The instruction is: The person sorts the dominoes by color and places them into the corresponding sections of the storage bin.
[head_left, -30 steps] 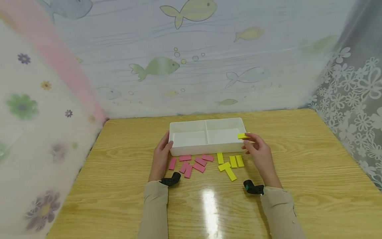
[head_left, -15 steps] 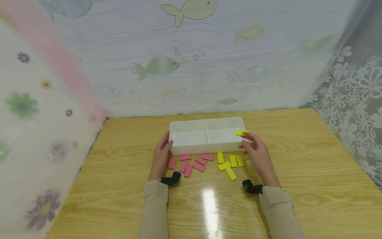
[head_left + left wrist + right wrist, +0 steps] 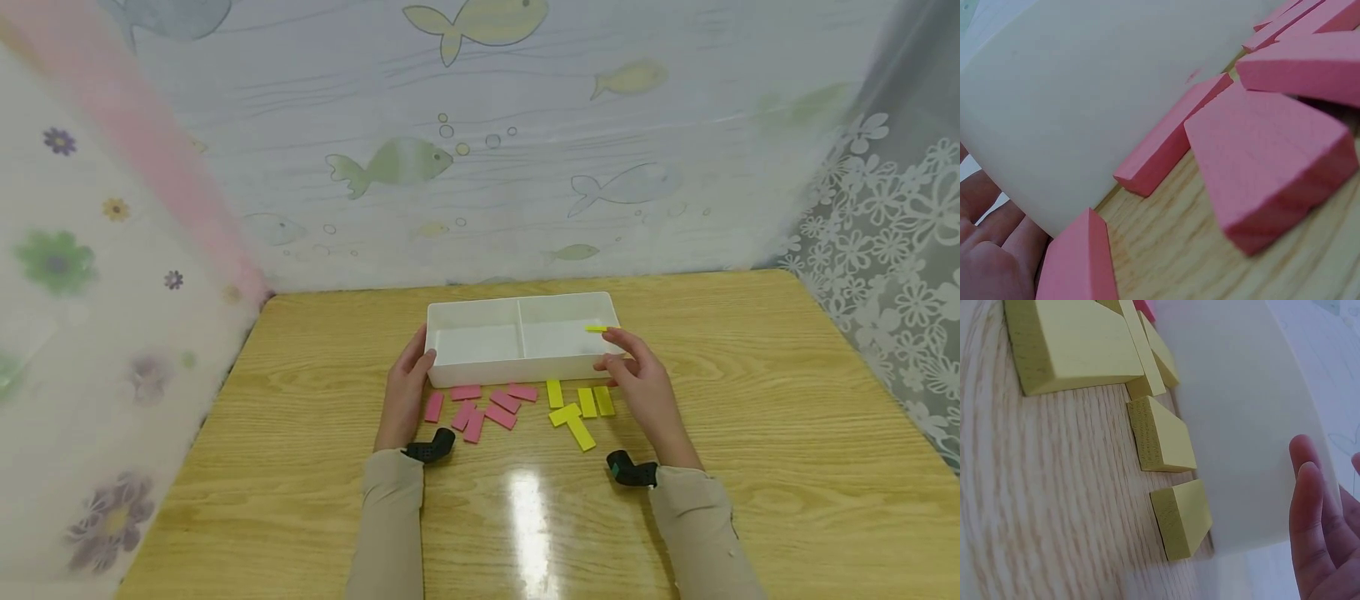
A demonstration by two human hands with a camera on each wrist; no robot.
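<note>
I'm in long beige sleeves (image 3: 390, 508), bare hands, a small black camera (image 3: 429, 451) strapped at each wrist, the right one (image 3: 630, 472) green-marked.

In the head view, the yellow block (image 3: 596, 328) at the right hand's (image 3: 637, 383) fingertips is showing only as a thin sliver, too small to tell how the fingers (image 3: 617, 337) are meeting it. In the left wrist view, the white tray (image 3: 1085, 100) is filling the upper left, its rim running off the frame, and the nearest pink blocks (image 3: 1272, 169) are blurring. In the right wrist view, the fingers (image 3: 1313, 506) are being cut off at the lower right edge, and the held block is lying outside the frame.
</note>
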